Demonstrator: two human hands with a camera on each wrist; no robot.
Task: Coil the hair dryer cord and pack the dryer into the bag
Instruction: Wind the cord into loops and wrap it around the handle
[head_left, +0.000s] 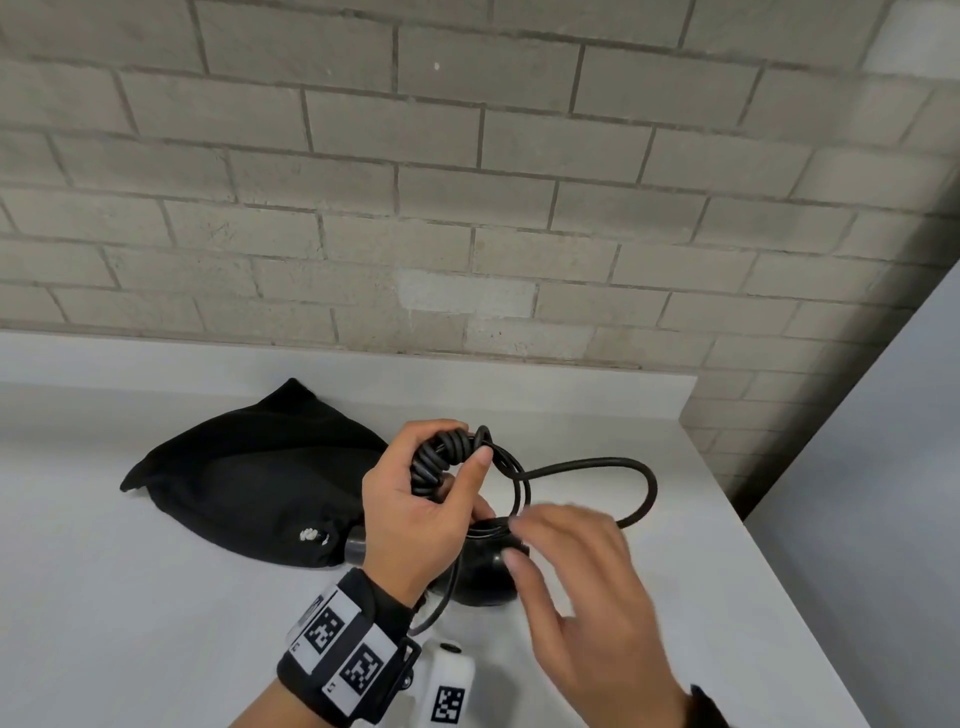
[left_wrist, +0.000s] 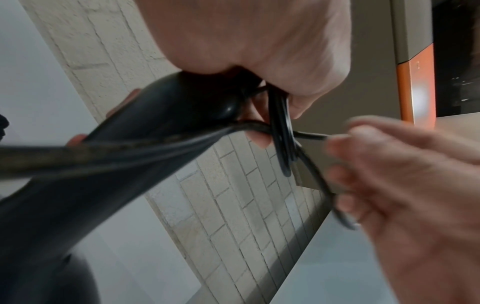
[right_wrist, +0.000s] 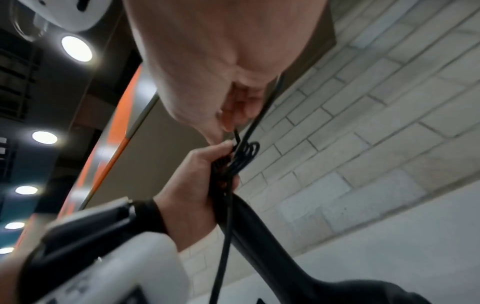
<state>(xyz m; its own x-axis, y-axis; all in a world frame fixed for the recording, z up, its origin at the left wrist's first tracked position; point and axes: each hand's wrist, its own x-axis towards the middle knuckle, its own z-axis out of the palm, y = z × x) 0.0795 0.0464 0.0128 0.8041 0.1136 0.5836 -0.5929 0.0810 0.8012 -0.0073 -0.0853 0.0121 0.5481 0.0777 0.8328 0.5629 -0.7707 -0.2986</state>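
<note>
Hair dryer, glossy black plastic (head_left: 480, 574), is standing on the pale grey tabletop (head_left: 156, 597) just right of the floppy black fabric bag (head_left: 249, 478), handle up. Left hand (head_left: 415, 514) has its grip curled tight around the handle top and a fat bundle of coiled black rubber cord (head_left: 441, 457), thumb pressed against the loops. One loose loop (head_left: 613, 467) swings out to the right above the tabletop. Right hand (head_left: 582, 582) is blurry, fingers loosely curled, pinching a strand of cord in the wrist views.
</note>
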